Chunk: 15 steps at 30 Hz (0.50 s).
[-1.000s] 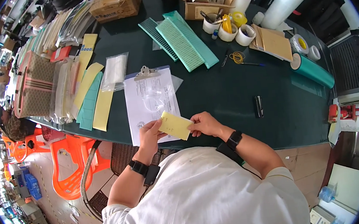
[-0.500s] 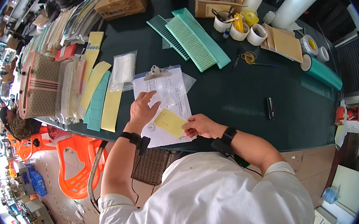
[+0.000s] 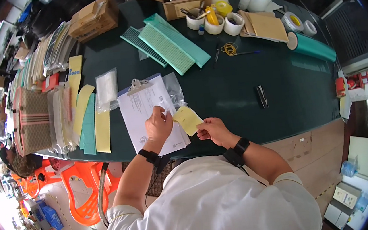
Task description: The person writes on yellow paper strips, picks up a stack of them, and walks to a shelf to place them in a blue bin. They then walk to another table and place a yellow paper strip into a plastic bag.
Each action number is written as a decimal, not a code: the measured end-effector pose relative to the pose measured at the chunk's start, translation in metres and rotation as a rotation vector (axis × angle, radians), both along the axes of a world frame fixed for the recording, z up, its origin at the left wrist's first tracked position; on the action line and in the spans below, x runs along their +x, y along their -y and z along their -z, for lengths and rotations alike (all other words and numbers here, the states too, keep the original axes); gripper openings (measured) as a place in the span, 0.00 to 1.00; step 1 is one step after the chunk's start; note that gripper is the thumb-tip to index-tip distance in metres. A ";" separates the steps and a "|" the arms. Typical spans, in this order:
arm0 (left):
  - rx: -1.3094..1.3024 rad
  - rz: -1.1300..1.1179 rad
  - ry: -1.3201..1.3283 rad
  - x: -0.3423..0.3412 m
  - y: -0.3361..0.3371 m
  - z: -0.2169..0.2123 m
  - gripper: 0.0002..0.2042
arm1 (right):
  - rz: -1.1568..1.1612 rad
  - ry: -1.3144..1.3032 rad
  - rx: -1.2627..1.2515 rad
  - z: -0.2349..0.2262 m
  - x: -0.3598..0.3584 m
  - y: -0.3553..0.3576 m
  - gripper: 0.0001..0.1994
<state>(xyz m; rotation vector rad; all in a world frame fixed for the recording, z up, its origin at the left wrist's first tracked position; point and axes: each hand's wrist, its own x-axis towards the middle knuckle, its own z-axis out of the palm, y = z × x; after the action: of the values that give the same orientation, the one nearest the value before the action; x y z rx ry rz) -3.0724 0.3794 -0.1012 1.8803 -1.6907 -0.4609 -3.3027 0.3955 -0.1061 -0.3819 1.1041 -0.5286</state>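
My right hand (image 3: 215, 131) pinches the lower right corner of a small yellow paper slip (image 3: 188, 119), which bears a few dark marks and curls slightly. My left hand (image 3: 158, 124) is beside the slip's left edge, above printed white sheets, its fingers bent together; I cannot make out what they hold. Those sheets (image 3: 137, 115) lie on a clipboard with a metal clip (image 3: 137, 85). A clear plastic bag (image 3: 173, 89) lies at the clipboard's right side, its near part close to the slip.
Left stand yellow card strips (image 3: 103, 130), a clear packet (image 3: 106, 88) and a patterned bag (image 3: 34, 119). Green ruled sheets (image 3: 170, 44) lie behind the clipboard. A stapler (image 3: 262, 96) lies right. Pen holders (image 3: 214, 25), brown envelopes (image 3: 265, 26) and a green roll (image 3: 311, 46) line the back.
My left hand has moved right toward the slip, and its spread fingers have curled in. The slip, still in my right hand, is off the clipboard's middle. The whole view has shifted.
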 end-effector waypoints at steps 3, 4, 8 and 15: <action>-0.004 0.043 0.015 -0.015 -0.003 0.006 0.08 | 0.080 -0.025 0.010 0.008 -0.008 -0.010 0.05; -0.006 0.056 0.024 -0.018 -0.004 0.008 0.08 | 0.107 -0.024 0.013 0.009 -0.009 -0.013 0.05; -0.023 0.079 0.018 -0.028 -0.011 0.016 0.09 | 0.161 -0.048 0.017 0.012 -0.019 -0.020 0.05; 0.017 0.199 0.089 -0.047 -0.019 0.010 0.09 | 0.119 -0.111 -0.023 0.009 -0.019 -0.015 0.04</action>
<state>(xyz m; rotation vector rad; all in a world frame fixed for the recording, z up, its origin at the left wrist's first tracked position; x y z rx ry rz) -3.1194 0.3981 -0.1115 1.7751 -1.9494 -0.4770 -3.3213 0.4108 -0.1153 -0.3709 1.2343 -0.6315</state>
